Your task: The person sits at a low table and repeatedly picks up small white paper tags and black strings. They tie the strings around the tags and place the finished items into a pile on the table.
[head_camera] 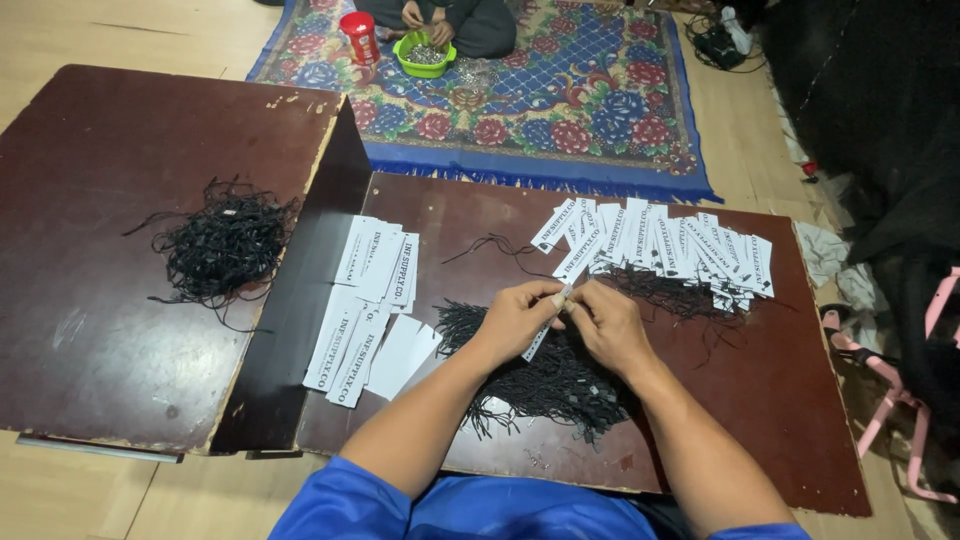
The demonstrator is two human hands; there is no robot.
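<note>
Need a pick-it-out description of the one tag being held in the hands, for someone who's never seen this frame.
Start at the dark brown board in front of the person in blue sleeves. Above the pile of black strings at its middle, the left hand and right hand meet. The tag is the narrow white strip pinched between them, lifted off the board, unlike the fanned tags and stacked tags lying flat.

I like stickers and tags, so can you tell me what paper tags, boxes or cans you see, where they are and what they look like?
Tag in hands: narrow white strip with dark print, pinched between left hand and right hand.
Left tag pile: white rectangles lying loosely on the brown board.
Far tag pile: white strips fanned in an overlapping row.
Can: red cylinder, white lid, on the patterned rug.
</note>
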